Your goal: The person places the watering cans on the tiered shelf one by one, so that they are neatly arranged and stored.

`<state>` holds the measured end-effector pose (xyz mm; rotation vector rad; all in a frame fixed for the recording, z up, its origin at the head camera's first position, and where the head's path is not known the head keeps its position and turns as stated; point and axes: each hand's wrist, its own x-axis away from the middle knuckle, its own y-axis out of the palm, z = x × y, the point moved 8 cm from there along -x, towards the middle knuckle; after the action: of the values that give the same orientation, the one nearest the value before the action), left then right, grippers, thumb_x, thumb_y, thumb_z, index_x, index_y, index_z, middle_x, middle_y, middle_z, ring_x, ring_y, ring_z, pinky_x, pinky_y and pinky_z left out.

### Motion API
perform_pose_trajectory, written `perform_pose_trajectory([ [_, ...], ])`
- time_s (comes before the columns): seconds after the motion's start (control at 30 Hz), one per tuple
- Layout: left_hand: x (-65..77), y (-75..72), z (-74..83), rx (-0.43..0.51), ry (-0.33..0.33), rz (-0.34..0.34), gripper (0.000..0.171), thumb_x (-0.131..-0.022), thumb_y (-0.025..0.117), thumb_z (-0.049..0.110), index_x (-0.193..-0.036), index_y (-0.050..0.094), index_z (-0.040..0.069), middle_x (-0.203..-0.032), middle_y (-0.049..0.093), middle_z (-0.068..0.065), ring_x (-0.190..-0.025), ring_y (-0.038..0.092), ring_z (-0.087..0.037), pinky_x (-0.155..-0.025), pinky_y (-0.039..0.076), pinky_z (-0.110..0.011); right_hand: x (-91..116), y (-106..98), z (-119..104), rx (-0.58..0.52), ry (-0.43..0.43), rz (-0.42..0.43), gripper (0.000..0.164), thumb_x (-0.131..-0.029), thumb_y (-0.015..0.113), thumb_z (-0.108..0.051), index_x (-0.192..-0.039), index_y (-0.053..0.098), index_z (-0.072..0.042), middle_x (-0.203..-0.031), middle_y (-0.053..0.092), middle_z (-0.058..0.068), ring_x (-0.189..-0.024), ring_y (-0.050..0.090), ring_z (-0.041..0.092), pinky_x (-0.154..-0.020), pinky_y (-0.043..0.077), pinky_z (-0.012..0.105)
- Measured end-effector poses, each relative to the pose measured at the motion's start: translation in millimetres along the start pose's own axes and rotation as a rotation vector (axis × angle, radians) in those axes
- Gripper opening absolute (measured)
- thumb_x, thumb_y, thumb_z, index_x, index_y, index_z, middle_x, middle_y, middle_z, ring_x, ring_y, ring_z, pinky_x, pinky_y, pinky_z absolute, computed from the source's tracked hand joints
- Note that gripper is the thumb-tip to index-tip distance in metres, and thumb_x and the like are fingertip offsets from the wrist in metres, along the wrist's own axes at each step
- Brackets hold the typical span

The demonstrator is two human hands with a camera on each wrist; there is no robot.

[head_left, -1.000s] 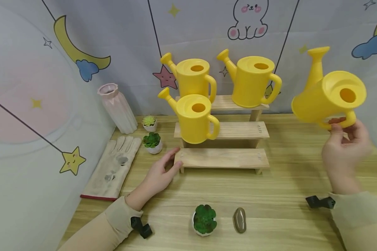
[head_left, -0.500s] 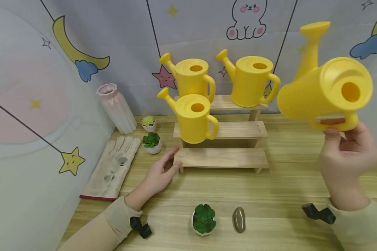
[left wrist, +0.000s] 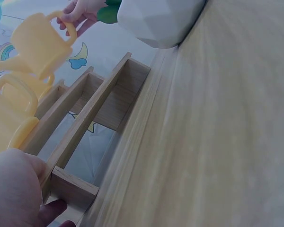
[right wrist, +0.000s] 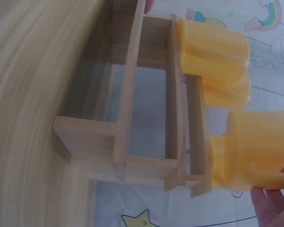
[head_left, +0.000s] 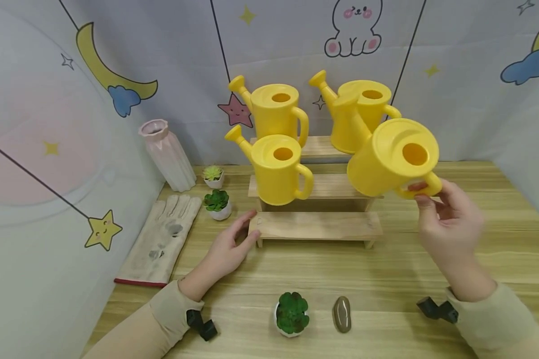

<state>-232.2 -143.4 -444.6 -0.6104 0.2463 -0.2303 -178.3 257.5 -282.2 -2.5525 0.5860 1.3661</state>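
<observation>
My right hand (head_left: 451, 224) grips a yellow watering can (head_left: 393, 157) by its handle. The can is tilted, held in front of the right end of the three-step wooden stand (head_left: 314, 225), and partly hides another yellow watering can (head_left: 364, 92) on the top step. A further watering can (head_left: 274, 102) occupies that step's left side. Below it, one more watering can (head_left: 276, 172) sits on the middle step's left. My left hand (head_left: 226, 249) holds the left end of the bottom step; the left wrist view shows its fingers (left wrist: 52, 210) around the end board.
On the left lie a soiled work glove (head_left: 161, 239), a pink-white vase (head_left: 168, 157) and two small potted succulents, one light (head_left: 213, 174), one dark green (head_left: 217, 202). In front are another potted succulent (head_left: 292, 314) and a brown stone (head_left: 342, 314). A patterned curtain hangs behind.
My right hand first lifts the watering can on the right, then carries it left and down to the stand's right end. My left hand stays at the bottom step.
</observation>
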Motion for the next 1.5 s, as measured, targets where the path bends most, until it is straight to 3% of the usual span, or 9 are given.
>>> perform_pose_trajectory([
  [0.17, 0.1, -0.4, 0.9, -0.005, 0.002, 0.004, 0.061, -0.103, 0.056, 0.050, -0.156, 0.043, 0.022, -0.157, 0.050, 0.005, -0.139, 0.056, -0.018, -0.117, 0.046, -0.042, 7.6, 6.1, 14.2, 0.193, 0.056, -0.126, 0.025, -0.083, 0.070, 0.019, -0.108, 0.071, 0.016, -0.100, 0.071, -0.018, -0.089, 0.069, -0.007, -0.074, 0.053, 0.002],
  [0.3, 0.1, -0.4, 0.8, -0.005, 0.005, 0.005, 0.060, -0.103, 0.056, 0.050, -0.156, 0.042, 0.024, -0.157, 0.049, 0.005, -0.139, 0.056, -0.018, -0.117, 0.046, -0.042, 11.9, 8.1, 23.3, 0.256, 0.090, -0.168, 0.027, -0.084, 0.071, 0.018, -0.109, 0.073, 0.010, -0.100, 0.069, -0.021, -0.090, 0.068, -0.011, -0.075, 0.052, 0.001],
  [0.63, 0.9, -1.3, 1.4, -0.005, 0.002, 0.006, 0.061, -0.104, 0.056, 0.049, -0.156, 0.042, 0.023, -0.158, 0.049, 0.005, -0.140, 0.055, -0.019, -0.117, 0.046, -0.042, 13.4, 12.1, 27.5, 0.308, 0.133, -0.242, 0.021, -0.089, 0.073, 0.005, -0.111, 0.074, 0.005, -0.098, 0.069, -0.021, -0.090, 0.067, -0.011, -0.073, 0.053, 0.002],
  [0.87, 1.2, -1.4, 1.5, -0.010, 0.002, 0.011, 0.060, -0.103, 0.056, 0.050, -0.156, 0.043, 0.024, -0.157, 0.050, 0.005, -0.140, 0.055, -0.019, -0.116, 0.047, -0.043, 16.2, 15.4, 32.6, 0.333, 0.130, -0.246, 0.024, -0.086, 0.076, 0.007, -0.110, 0.075, 0.001, -0.094, 0.074, 0.003, -0.090, 0.066, -0.014, -0.071, 0.051, 0.000],
  [1.13, 0.3, -0.5, 3.4, 0.011, 0.014, 0.013, 0.061, -0.103, 0.058, 0.048, -0.156, 0.043, 0.022, -0.158, 0.049, 0.002, -0.142, 0.053, -0.023, -0.116, 0.046, -0.044, 16.8, 15.8, 34.0, 0.335, 0.171, -0.253, 0.032, -0.087, 0.077, 0.001, -0.119, 0.075, -0.003, -0.099, 0.068, -0.027, -0.089, 0.066, -0.015, -0.067, 0.051, 0.000],
  [1.5, 0.0, 0.1, 1.2, 0.005, 0.001, 0.006, 0.062, -0.103, 0.056, 0.050, -0.156, 0.043, 0.022, -0.159, 0.048, 0.005, -0.144, 0.051, -0.020, -0.118, 0.044, -0.041, 15.7, 19.9, 33.1, 0.341, 0.213, -0.290, 0.033, -0.091, 0.076, -0.005, -0.123, 0.074, -0.011, -0.101, 0.069, -0.029, -0.087, 0.067, -0.014, -0.053, 0.046, 0.004],
])
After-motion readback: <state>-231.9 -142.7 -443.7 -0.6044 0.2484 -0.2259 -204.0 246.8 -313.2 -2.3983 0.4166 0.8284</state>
